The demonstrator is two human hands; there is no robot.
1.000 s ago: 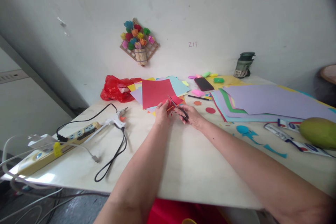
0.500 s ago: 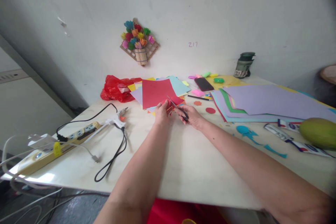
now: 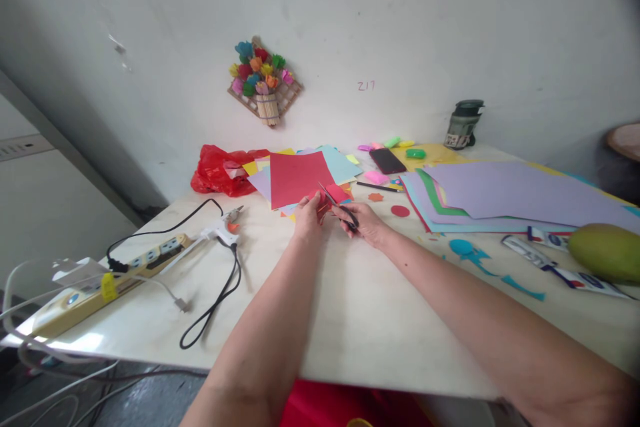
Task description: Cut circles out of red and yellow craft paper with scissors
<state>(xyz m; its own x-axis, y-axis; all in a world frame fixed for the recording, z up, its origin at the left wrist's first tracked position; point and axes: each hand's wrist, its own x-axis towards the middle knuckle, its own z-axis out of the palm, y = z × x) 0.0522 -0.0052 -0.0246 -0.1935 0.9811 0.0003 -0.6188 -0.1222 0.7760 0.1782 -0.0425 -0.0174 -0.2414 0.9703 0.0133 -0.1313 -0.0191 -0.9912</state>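
Observation:
My left hand (image 3: 309,215) pinches a small piece of red paper (image 3: 338,193) near the middle of the table. Black-handled scissors (image 3: 349,216) are in my right hand (image 3: 364,223), their blades pointing up and left against the small red piece. Just behind my hands lies a large red sheet (image 3: 299,177) on top of several coloured papers. An orange paper shape (image 3: 375,197) and a red paper circle (image 3: 400,211) rest to the right of my right hand.
A glue gun (image 3: 226,232) and a power strip (image 3: 150,257) with cables are at the left. Behind are a red plastic bag (image 3: 215,170) and a phone (image 3: 387,161). On the right lie a purple sheet (image 3: 515,190), blue scraps (image 3: 463,247), tubes and a green fruit (image 3: 607,252).
The small red piece at the scissors has shifted slightly and shows a flatter face. My hands have stayed almost in place, both still holding the same things.

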